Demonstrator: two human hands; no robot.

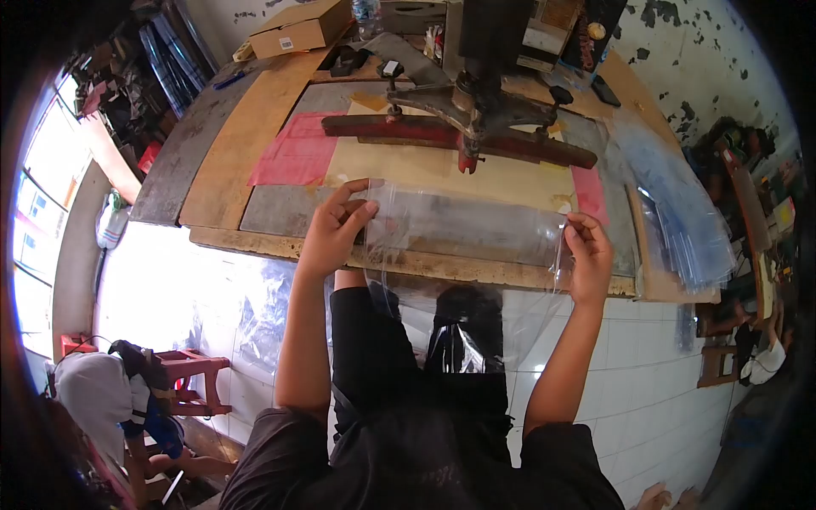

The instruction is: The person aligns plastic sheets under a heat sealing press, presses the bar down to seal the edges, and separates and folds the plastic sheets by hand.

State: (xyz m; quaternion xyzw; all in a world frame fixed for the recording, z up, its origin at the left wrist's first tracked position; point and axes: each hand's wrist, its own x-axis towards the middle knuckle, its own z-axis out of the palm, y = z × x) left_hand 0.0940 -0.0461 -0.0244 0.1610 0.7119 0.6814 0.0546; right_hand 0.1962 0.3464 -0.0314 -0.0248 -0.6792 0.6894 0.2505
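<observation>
A clear plastic sheet [472, 223] is stretched between my two hands, over the front edge of the work table. My left hand [336, 223] pinches its upper left corner between thumb and fingers. At the opposite side, my right hand [588, 246] grips the upper right edge. The lower part of the sheet hangs down in front of my lap. Just beyond it is a press head with a dark red bar [459, 144], above a cream sheet [408, 174] with a pink sheet [289, 151] showing at the left.
Clear plastic sheets [684, 225] lie stacked at the table's right side. A cardboard box [299, 30] and a bottle [367, 17] stand at the back. A phone [605, 91] lies at the back right. Another person [98, 399] is low at left beside a red stool [194, 374].
</observation>
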